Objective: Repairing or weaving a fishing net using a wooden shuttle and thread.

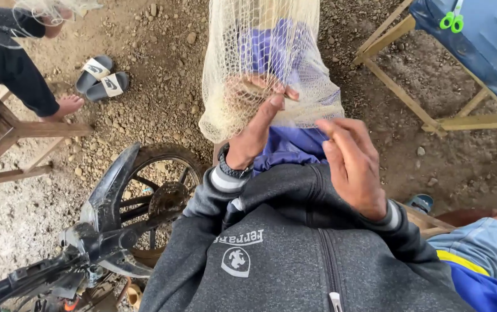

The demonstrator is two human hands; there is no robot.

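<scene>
1. We see the net (266,63) cut off by the top edge.
2. Our left hand (257,124) has fingertips lost behind mesh (blurred there).
3. The motorcycle (104,231) leaves frame lower left.

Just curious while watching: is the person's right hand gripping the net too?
No, only the left hand pinches the cream net; the right hand hangs open beside it, fingers spread, touching nothing.
</scene>
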